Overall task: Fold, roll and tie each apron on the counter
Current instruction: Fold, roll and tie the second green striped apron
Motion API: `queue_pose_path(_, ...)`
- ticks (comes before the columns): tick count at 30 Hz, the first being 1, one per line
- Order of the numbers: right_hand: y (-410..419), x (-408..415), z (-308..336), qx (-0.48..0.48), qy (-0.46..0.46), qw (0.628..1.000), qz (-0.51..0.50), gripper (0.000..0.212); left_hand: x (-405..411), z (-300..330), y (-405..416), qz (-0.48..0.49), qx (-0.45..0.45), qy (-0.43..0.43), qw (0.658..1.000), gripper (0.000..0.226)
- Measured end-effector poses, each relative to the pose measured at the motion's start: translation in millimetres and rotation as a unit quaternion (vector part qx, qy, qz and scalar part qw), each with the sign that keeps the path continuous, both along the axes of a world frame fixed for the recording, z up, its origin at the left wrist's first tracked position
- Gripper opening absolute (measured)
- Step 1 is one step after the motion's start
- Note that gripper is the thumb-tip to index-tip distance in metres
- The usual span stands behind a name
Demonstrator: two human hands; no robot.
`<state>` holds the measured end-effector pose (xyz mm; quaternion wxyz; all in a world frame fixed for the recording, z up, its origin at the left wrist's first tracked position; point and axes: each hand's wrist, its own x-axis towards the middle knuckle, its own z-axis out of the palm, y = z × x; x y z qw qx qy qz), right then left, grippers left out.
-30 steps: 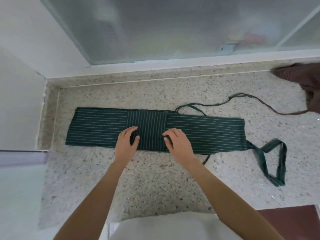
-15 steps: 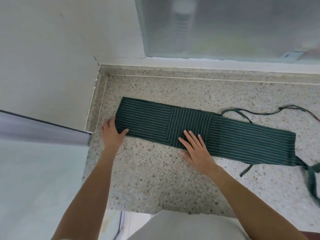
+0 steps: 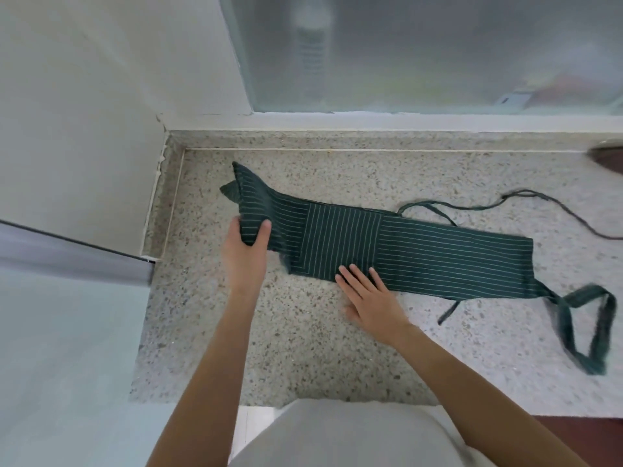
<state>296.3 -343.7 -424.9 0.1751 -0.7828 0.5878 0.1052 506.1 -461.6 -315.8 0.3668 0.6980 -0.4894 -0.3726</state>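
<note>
My left hand (image 3: 247, 235) pinches the limp, light apron (image 3: 421, 251) at its left-of-centre end, my right hand (image 3: 369, 298) lying flat on its near edge.

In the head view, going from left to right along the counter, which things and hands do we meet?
Left hand gripping the lifted apron end → right hand flat on the folded apron's near edge → loop strap.
</note>
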Motion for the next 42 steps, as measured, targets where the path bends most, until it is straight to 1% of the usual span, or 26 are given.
queue_pose_path(2, -1, 1, 8, -0.004, -0.034, 0.999, 0.008, 0.070, -35, 16, 7, -0.053, -0.041, 0.018, 0.998, 0.017)
queue_pose_path(4, 5, -13, 21, -0.025, -0.093, 0.994, -0.047, 0.071, -79, 23, 18, -0.126, -0.075, 0.013, 0.989, 0.021)
queue_pose_path(5, 9, -21, 28, -0.049, -0.123, 0.986, -0.098, 0.065, -97, 25, 21, -0.161, -0.087, 0.009, 0.983, 0.026)
queue_pose_path(6, 18, -36, 32, -0.088, -0.145, 0.972, -0.164, 0.056, -120, 24, 27, -0.196, -0.091, 0.011, 0.976, 0.030)
queue_pose_path(8, 41, -71, 37, -0.168, -0.164, 0.925, -0.298, 0.037, -161, 19, 40, -0.247, -0.089, 0.016, 0.965, 0.030)
queue_pose_path(10, 66, -104, 39, -0.196, -0.167, 0.879, -0.401, 0.027, -196, 5, 56, -0.294, -0.084, -0.015, 0.952, 0.032)
queue_pose_path(11, 80, -122, 40, -0.186, -0.167, 0.863, -0.439, 0.025, -215, -6, 67, -0.325, -0.075, -0.039, 0.942, 0.032)
queue_pose_path(12, 89, -132, 39, -0.175, -0.166, 0.852, -0.465, 0.024, -227, -20, 74, -0.359, -0.063, -0.068, 0.929, 0.033)
queue_pose_path(14, 106, -154, 37, -0.157, -0.159, 0.842, -0.492, 0.026, -251, -49, 92, -0.440, -0.008, -0.138, 0.887, 0.038)
queue_pose_path(16, 111, -165, 34, -0.148, -0.164, 0.838, -0.498, 0.027, -262, -71, 104, -0.502, 0.064, -0.201, 0.839, 0.054)
queue_pose_path(17, 112, -172, 34, -0.145, -0.165, 0.837, -0.501, 0.029, -268, -76, 110, -0.522, 0.088, -0.215, 0.821, 0.063)
queue_pose_path(18, 111, -178, 34, -0.147, -0.169, 0.837, -0.499, 0.032, -270, -77, 115, -0.528, 0.104, -0.216, 0.814, 0.071)
queue_pose_path(19, 106, -180, 35, -0.149, -0.174, 0.837, -0.497, 0.032, -266, -76, 115, -0.521, 0.106, -0.203, 0.822, 0.072)
queue_pose_path(20, 100, -181, 36, -0.149, -0.184, 0.834, -0.498, 0.031, -259, -72, 114, -0.505, 0.088, -0.180, 0.840, 0.069)
queue_pose_path(22, 89, -184, 38, -0.136, -0.206, 0.831, -0.498, 0.031, -236, -65, 110, -0.458, -0.004, -0.161, 0.874, 0.056)
queue_pose_path(24, 75, -185, 38, -0.116, -0.210, 0.836, -0.493, 0.037, -201, -68, 103, -0.397, -0.098, -0.197, 0.891, 0.052)
queue_pose_path(25, 69, -184, 36, -0.104, -0.204, 0.841, -0.489, 0.041, -183, -70, 101, -0.363, -0.113, -0.230, 0.896, 0.055)
queue_pose_path(27, 59, -183, 33, -0.086, -0.179, 0.854, -0.482, 0.047, -154, -74, 98, -0.296, -0.069, -0.296, 0.906, 0.069)
queue_pose_path(29, 51, -181, 28, -0.078, -0.150, 0.864, -0.475, 0.048, -134, -78, 96, -0.256, 0.009, -0.325, 0.910, 0.086)
queue_pose_path(31, 45, -180, 25, -0.067, -0.144, 0.862, -0.482, 0.046, -122, -81, 93, -0.257, 0.086, -0.320, 0.908, 0.099)
queue_pose_path(33, 39, -179, 24, -0.046, -0.158, 0.848, -0.503, 0.047, -116, -85, 89, -0.274, 0.127, -0.279, 0.912, 0.104)
queue_pose_path(34, 37, -179, 24, -0.036, -0.165, 0.842, -0.513, 0.049, -115, -86, 88, -0.278, 0.129, -0.242, 0.920, 0.102)
queue_pose_path(36, 31, -180, 26, -0.030, -0.167, 0.839, -0.517, 0.051, -118, -86, 87, -0.272, 0.098, -0.186, 0.939, 0.093)
queue_pose_path(39, 27, -181, 33, -0.060, -0.177, 0.853, -0.488, 0.050, -126, -84, 87, -0.238, 0.012, -0.160, 0.958, 0.069)
queue_pose_path(41, 29, -187, 37, -0.114, -0.172, 0.857, -0.471, 0.047, -132, -85, 87, -0.240, -0.028, -0.152, 0.958, 0.058)
queue_pose_path(42, 33, -192, 39, -0.143, -0.155, 0.856, -0.473, 0.046, -134, -87, 88, -0.253, -0.044, -0.163, 0.953, 0.056)
